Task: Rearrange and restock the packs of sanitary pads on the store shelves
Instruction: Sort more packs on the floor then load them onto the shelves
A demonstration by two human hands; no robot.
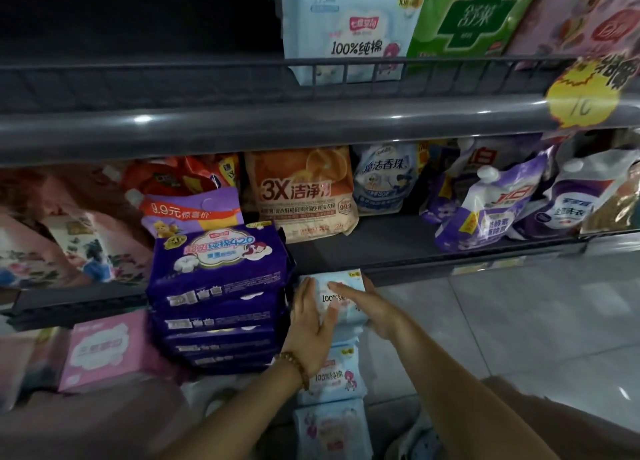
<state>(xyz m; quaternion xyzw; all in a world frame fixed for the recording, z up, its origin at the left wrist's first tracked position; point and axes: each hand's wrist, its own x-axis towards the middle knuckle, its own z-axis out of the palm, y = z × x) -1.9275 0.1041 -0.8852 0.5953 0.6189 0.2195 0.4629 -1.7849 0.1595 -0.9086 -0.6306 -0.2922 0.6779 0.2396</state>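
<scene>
A light-blue pad pack (346, 288) sits on top of a low stack of similar light-blue packs (337, 378). My left hand (310, 324) lies on its left side with the fingers flat against it. My right hand (360, 305) curls round its right side, thumb across the top. Directly to the left stands a tall stack of dark purple pad packs (218, 286), its top pack touching the lower shelf's front edge. A pink pad box (104, 349) sits further left. On the upper shelf stands another light-blue pack (349, 27) beside a green pack (474, 13).
The lower shelf (381, 241) holds detergent pouches: an orange one (304, 193), a blue-white one (384, 179) and purple ones (495, 200). A bare gap lies in front of the orange pouch. A yellow price tag (585, 96) hangs on the upper shelf rail. Tiled floor (519, 304) spreads right.
</scene>
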